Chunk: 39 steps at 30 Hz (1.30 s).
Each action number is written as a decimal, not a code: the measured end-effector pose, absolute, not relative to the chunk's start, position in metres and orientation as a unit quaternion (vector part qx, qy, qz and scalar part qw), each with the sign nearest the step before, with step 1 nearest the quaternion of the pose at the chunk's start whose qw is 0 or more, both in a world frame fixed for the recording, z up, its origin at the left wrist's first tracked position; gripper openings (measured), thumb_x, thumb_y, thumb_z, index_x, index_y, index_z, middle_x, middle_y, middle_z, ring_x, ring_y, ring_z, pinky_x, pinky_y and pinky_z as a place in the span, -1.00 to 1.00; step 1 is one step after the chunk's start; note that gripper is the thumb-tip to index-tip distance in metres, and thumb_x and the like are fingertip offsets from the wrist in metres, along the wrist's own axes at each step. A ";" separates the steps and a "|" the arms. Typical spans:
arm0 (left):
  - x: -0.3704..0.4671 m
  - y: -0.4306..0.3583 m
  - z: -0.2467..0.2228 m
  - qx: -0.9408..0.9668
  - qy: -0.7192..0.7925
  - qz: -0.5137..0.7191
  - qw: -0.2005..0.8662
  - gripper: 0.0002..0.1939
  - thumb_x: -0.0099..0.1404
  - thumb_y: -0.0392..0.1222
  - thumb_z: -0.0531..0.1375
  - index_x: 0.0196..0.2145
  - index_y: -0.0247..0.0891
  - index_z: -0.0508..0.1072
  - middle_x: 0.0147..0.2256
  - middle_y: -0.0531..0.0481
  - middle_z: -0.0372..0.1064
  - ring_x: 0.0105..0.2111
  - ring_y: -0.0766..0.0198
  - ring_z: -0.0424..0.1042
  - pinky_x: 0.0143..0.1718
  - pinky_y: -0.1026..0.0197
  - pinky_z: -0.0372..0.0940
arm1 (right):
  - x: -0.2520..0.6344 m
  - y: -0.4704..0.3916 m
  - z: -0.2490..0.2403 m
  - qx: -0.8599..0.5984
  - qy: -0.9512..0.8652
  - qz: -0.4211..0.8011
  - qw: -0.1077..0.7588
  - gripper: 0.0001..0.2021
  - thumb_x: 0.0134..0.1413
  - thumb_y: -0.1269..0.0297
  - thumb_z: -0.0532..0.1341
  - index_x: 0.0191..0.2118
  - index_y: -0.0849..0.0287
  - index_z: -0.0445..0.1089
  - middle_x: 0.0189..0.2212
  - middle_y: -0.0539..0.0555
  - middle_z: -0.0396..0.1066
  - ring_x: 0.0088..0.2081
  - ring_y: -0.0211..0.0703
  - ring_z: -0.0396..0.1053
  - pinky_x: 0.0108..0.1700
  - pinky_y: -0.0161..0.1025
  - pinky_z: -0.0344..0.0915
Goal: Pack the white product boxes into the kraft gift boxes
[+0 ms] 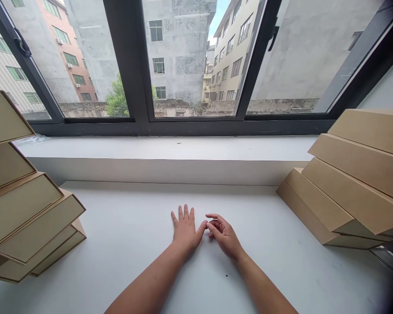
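Observation:
My left hand (185, 230) lies flat on the white tabletop (124, 226), fingers spread and pointing away from me, holding nothing. Just to its right is my right hand (225, 236), loosely curled, with a gap between its index finger and thumb. The tip of the right thumb meets the tip of the left thumb, or comes very close to it. I see nothing held in the right hand, though its inner fingers are partly hidden.
Stacked tan boxes (29, 218) rise unevenly at the left, and another stack of brown boxes (353, 187) leans at the right. Behind the table runs a white window sill (170, 148) under a dark window frame (196, 126). A small black speck (226, 275) lies near my right forearm.

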State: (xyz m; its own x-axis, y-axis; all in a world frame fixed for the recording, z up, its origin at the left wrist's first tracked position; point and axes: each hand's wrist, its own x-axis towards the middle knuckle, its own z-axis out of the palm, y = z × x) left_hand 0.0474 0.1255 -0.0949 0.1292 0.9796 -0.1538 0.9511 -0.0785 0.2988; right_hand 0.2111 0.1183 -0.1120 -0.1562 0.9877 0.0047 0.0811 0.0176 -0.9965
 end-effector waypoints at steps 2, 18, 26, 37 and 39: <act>0.048 0.125 -0.094 0.734 0.659 0.041 0.161 -0.03 0.35 0.40 -0.49 0.45 -0.31 -0.13 0.46 -0.20 -0.45 0.44 -0.11 -0.50 0.35 -0.37 -0.52 | 0.211 0.118 -0.111 -0.475 -0.562 0.513 0.442 -0.47 0.11 -0.18 0.25 0.01 0.14 0.37 -0.35 0.04 0.45 -0.39 -0.20 0.38 -0.23 -0.18 0.37; 0.047 0.125 -0.096 0.731 0.658 0.051 0.172 -0.03 0.34 0.40 -0.48 0.45 -0.30 -0.12 0.46 -0.17 -0.47 0.44 -0.10 -0.53 0.35 -0.35 -0.54 | 0.211 0.116 -0.106 -0.464 -0.563 0.516 0.448 -0.56 0.12 -0.11 0.26 -0.06 0.14 0.44 -0.31 0.09 0.49 -0.35 -0.16 0.41 -0.24 -0.17 0.41; 0.048 0.125 -0.093 0.731 0.660 0.039 0.168 -0.05 0.36 0.38 -0.47 0.46 -0.29 -0.13 0.46 -0.16 -0.48 0.44 -0.09 -0.53 0.36 -0.35 -0.53 | 0.212 0.118 -0.108 -0.457 -0.563 0.518 0.454 -0.60 0.12 -0.09 0.27 -0.12 0.14 0.48 -0.29 0.09 0.51 -0.37 -0.19 0.39 -0.25 -0.18 0.40; 0.049 0.124 -0.090 0.733 0.659 0.036 0.168 -0.06 0.37 0.37 -0.47 0.46 -0.31 -0.14 0.46 -0.18 -0.47 0.44 -0.09 -0.53 0.35 -0.35 -0.53 | 0.211 0.117 -0.104 -0.462 -0.560 0.513 0.459 -0.58 0.10 -0.14 0.28 -0.16 0.13 0.50 -0.29 0.10 0.53 -0.40 -0.20 0.39 -0.26 -0.18 0.41; 0.049 0.124 -0.091 0.733 0.659 0.034 0.165 -0.08 0.38 0.36 -0.46 0.46 -0.30 -0.15 0.46 -0.18 -0.47 0.44 -0.08 -0.53 0.35 -0.35 -0.53 | 0.211 0.116 -0.104 -0.461 -0.558 0.515 0.458 -0.58 0.09 -0.13 0.28 -0.16 0.14 0.50 -0.29 0.12 0.52 -0.35 -0.16 0.40 -0.25 -0.17 0.40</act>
